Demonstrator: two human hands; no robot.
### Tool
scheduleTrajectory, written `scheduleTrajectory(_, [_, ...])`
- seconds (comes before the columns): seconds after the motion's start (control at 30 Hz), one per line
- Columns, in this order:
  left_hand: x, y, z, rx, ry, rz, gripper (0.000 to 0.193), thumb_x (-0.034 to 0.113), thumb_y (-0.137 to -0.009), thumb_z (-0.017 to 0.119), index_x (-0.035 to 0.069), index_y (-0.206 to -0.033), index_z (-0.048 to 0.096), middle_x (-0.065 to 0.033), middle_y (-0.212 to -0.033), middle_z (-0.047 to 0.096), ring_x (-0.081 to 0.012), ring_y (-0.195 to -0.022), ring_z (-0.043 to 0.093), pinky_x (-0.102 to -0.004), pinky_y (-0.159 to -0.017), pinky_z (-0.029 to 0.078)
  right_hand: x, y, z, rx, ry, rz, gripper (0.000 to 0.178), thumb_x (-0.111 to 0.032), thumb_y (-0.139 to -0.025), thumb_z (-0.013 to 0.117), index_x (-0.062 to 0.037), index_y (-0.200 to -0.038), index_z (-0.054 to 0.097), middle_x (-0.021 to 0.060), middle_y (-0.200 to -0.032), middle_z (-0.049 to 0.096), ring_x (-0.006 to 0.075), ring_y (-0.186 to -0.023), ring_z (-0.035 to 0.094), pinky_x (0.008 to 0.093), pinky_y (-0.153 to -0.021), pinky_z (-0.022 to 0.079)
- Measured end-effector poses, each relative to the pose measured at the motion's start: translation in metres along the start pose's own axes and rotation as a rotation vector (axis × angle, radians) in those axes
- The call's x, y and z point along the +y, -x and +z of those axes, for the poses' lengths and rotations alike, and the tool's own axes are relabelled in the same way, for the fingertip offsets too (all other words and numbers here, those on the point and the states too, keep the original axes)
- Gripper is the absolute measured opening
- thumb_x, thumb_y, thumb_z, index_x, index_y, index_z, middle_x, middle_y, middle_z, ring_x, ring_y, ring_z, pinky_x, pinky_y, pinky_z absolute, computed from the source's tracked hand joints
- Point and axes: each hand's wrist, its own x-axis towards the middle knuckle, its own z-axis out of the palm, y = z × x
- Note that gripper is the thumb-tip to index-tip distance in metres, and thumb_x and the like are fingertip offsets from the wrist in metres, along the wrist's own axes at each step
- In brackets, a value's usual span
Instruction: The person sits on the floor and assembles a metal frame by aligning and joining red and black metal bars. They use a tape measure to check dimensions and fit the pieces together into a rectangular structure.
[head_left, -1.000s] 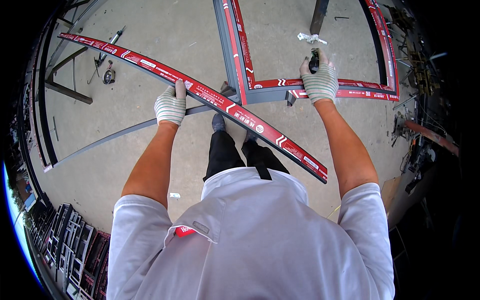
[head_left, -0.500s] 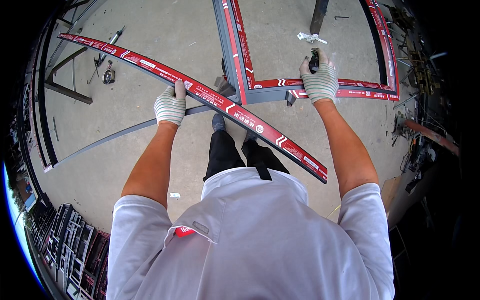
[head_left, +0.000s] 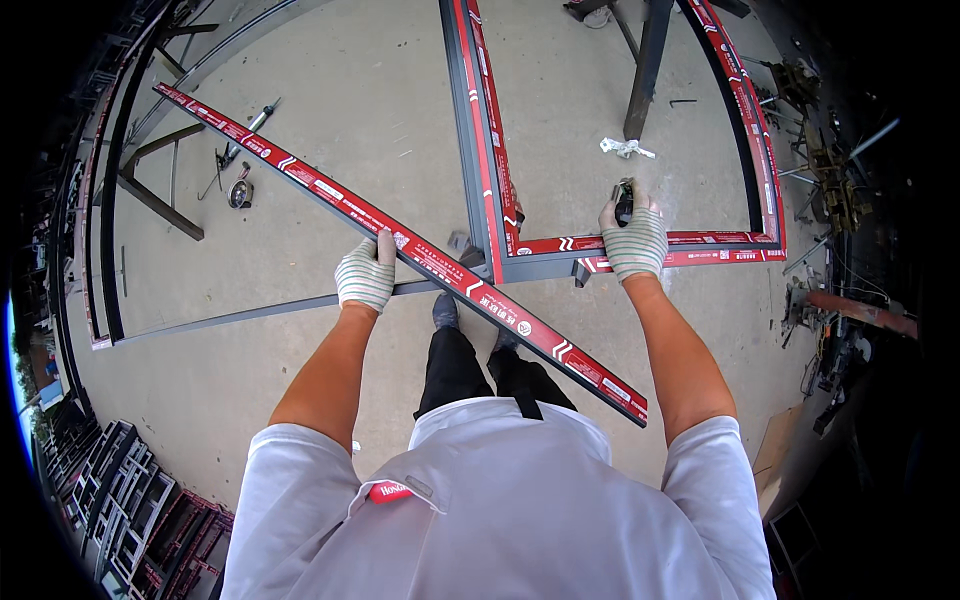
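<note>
My left hand (head_left: 366, 272), in a striped knit glove, is closed around the edge of a long metal profile (head_left: 480, 292) covered in red printed film. The profile slants from the far left to the near right, across the corner of a large frame. My right hand (head_left: 636, 240), gloved alike, is closed on a small dark object (head_left: 624, 203) whose kind I cannot make out. That hand is over the near rail of the red-filmed metal frame (head_left: 715, 239); whether it touches the rail I cannot tell.
A caulking gun (head_left: 262, 118) and a round metal item (head_left: 240, 193) lie beyond the profile. Dark steel legs (head_left: 648, 85) stand on the concrete floor. White crumpled scrap (head_left: 627, 148) lies near one leg. Several frames (head_left: 130, 495) are stacked at the near left; clutter lines the right.
The whole view has shifted, so the frame, profile and both hands sit lower in the picture. Both hands keep their grips, and the profile still slants across the frame.
</note>
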Motion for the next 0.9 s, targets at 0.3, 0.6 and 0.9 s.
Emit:
scheduleTrajectory(0.3, [0.015, 0.007, -0.017, -0.024, -0.029, 0.001, 0.06, 0.054, -0.103, 0.045, 0.002, -0.105, 0.076, -0.028, -0.095, 0.073, -0.0451, -0.096, 0.07, -0.048, -0.088, 0.054, 0.008, -0.002, 0.01, 0.1, -0.021, -0.031, 0.059, -0.028, -0.085, 0.074, -0.0172, -0.14, 0.057, 0.0233, -0.109, 0.066, 0.0408, -0.102, 0.066, 0.0527, -0.089, 0.054])
scheduleTrajectory(0.6, [0.011, 0.009, -0.023, -0.064, -0.04, 0.03, 0.061, 0.055, -0.102, 0.044, 0.002, -0.099, 0.074, -0.0266, -0.091, 0.072, -0.0436, -0.091, 0.071, -0.0475, -0.085, 0.055, 0.006, 0.003, 0.012, 0.058, -0.063, -0.013, 0.062, -0.024, -0.086, 0.072, -0.0122, -0.144, 0.054, 0.0253, -0.12, 0.063, 0.043, -0.111, 0.063, 0.0537, -0.097, 0.052])
scheduleTrajectory(0.9, [0.012, 0.008, -0.028, -0.108, -0.059, 0.01, 0.065, 0.058, -0.102, 0.043, 0.002, -0.102, 0.074, -0.0273, -0.09, 0.072, -0.0434, -0.091, 0.071, -0.0462, -0.085, 0.056, 0.012, 0.002, 0.019, 0.059, -0.072, -0.019, 0.062, -0.025, -0.086, 0.072, -0.0116, -0.144, 0.054, 0.0238, -0.121, 0.062, 0.0422, -0.112, 0.062, 0.0533, -0.097, 0.052])
